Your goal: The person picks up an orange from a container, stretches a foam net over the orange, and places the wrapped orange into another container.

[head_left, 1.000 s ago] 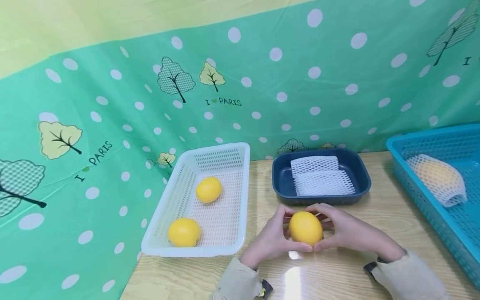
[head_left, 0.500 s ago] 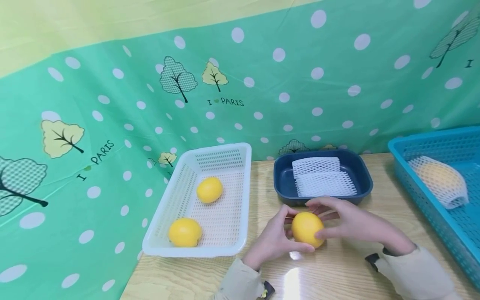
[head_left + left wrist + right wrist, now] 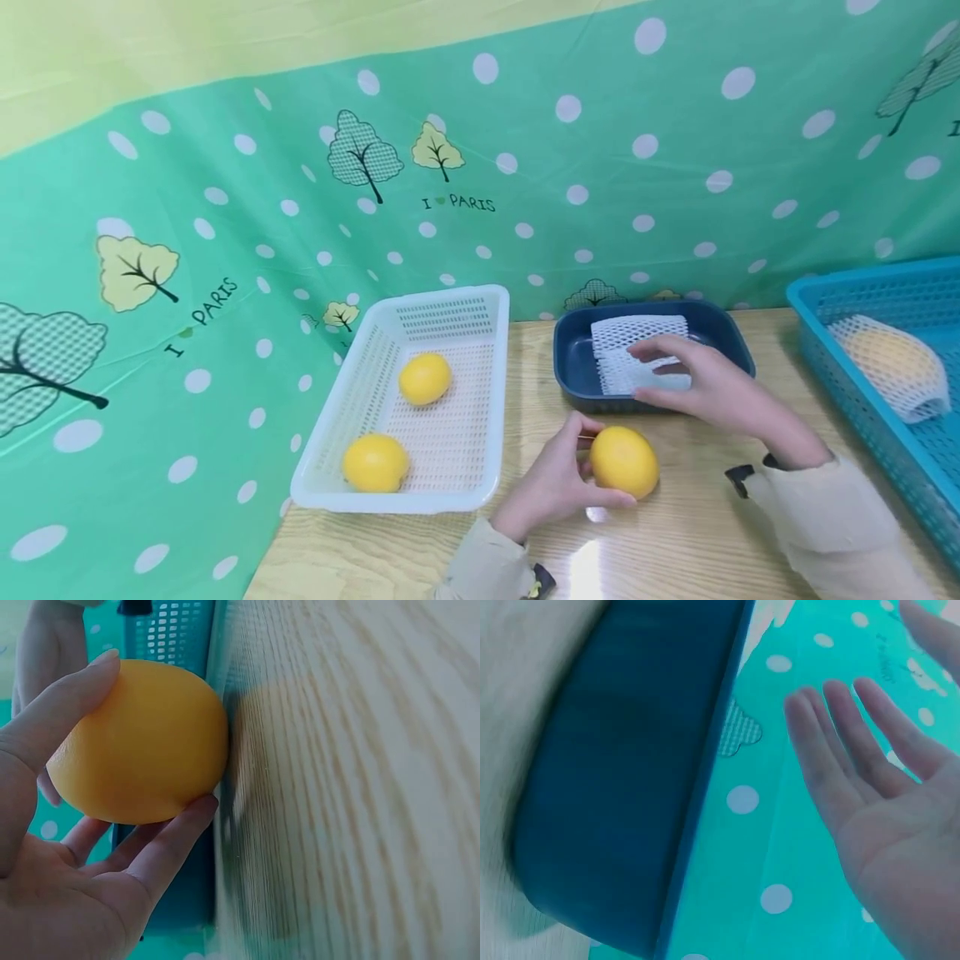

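My left hand (image 3: 553,482) holds a smooth, round yellow-orange fruit (image 3: 625,461) on the wooden table. In the left wrist view, the thumb rests on one side of the fruit (image 3: 142,742) and the fingers curl against the other. My right hand (image 3: 701,383) is over the dark blue tray (image 3: 573,392), thumb and fingers spread apart, holding nothing. White foam net sleeves (image 3: 617,342) lie in that tray, partly hidden by the right hand. The right wrist view shows the tray's outer wall (image 3: 622,765) beside the right palm (image 3: 900,832).
A white perforated basket (image 3: 491,417) at the left holds two yellow fruits (image 3: 425,379). At the right, a blue basket (image 3: 817,375) contains one fruit in a foam net (image 3: 892,367). Behind everything hangs a green dotted cloth (image 3: 525,183).
My right hand has let go of the fruit and moved up and away to above the dark blue tray. The left hand keeps its hold on the fruit. The view has shifted slightly.
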`<action>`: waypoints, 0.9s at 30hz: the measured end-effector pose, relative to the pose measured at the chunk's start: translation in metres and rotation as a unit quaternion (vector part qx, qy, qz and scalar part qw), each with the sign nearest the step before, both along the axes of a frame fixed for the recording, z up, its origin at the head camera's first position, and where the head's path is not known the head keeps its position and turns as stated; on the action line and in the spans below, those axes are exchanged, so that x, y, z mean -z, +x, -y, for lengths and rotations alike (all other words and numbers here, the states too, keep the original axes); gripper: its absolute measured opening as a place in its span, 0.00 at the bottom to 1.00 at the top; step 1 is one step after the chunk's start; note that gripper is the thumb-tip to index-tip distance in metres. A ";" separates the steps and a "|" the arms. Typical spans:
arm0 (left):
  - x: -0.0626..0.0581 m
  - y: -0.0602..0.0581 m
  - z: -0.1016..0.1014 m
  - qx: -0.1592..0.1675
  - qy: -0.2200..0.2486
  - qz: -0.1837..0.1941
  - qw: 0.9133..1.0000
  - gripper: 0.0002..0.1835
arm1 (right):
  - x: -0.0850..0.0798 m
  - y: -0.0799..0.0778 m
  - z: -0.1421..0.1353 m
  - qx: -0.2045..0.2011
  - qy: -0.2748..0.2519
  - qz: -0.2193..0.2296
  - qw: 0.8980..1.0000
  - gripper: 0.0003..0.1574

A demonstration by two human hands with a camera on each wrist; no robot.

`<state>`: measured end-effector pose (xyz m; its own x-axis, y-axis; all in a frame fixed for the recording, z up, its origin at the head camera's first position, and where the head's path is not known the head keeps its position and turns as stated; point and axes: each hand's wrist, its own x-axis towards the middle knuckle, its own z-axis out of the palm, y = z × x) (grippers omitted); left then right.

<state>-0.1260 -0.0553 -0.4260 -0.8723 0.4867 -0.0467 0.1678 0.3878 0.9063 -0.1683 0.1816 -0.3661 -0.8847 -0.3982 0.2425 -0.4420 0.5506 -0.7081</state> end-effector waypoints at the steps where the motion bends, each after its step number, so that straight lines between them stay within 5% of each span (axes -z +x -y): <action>1: 0.000 0.000 0.000 0.000 0.000 0.000 1.000 0.37 | 0.000 -0.003 0.000 0.009 0.009 -0.004 1.000 0.31; 16: -0.003 0.001 0.000 -0.001 -0.002 0.017 1.000 0.36 | 0.021 -0.031 0.004 0.037 0.088 0.044 0.995 0.35; 27: -0.002 -0.001 0.001 0.005 0.001 0.009 1.000 0.36 | 0.036 -0.046 0.004 0.044 0.132 0.008 0.990 0.29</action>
